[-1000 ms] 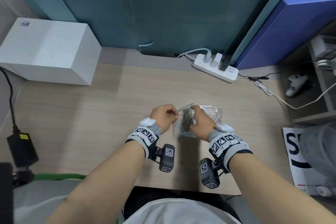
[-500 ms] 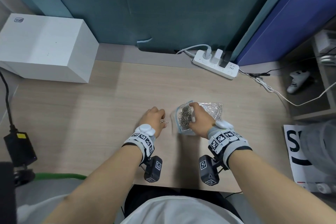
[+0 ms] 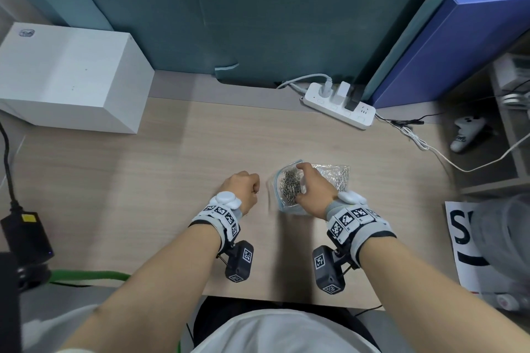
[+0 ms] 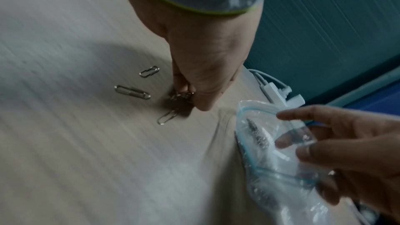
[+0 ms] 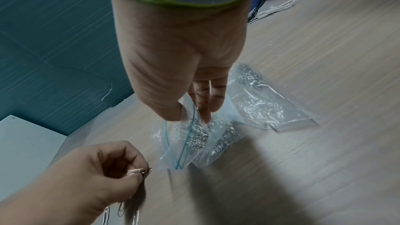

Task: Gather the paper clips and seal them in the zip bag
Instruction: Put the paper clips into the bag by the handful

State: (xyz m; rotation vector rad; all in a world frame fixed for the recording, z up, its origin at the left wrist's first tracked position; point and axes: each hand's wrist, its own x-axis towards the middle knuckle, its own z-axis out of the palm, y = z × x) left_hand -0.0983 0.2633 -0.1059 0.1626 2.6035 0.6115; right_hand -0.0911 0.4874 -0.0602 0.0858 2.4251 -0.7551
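Observation:
A clear zip bag (image 3: 286, 190) with a blue seal strip lies on the wooden desk (image 3: 172, 180), holding a heap of silver paper clips (image 3: 288, 185). My right hand (image 3: 301, 180) pinches the bag's mouth (image 5: 186, 136) and holds it open toward the left. Just left of the bag, my left hand (image 3: 256, 188) is curled low over the desk. In the left wrist view my left hand (image 4: 190, 95) pinches a few paper clips (image 4: 180, 96). Three loose clips (image 4: 132, 91) lie on the desk beside it.
A second clear bag of clips (image 3: 335, 176) lies right behind the zip bag. At the back stand a white box (image 3: 71, 77) on the left and a power strip (image 3: 338, 106) with cables on the right. A black adapter (image 3: 25, 235) sits at the left edge.
My left hand has come away from the bag's mouth, moving left and down to the desk, where it now pinches clips. My right hand stays on the bag.

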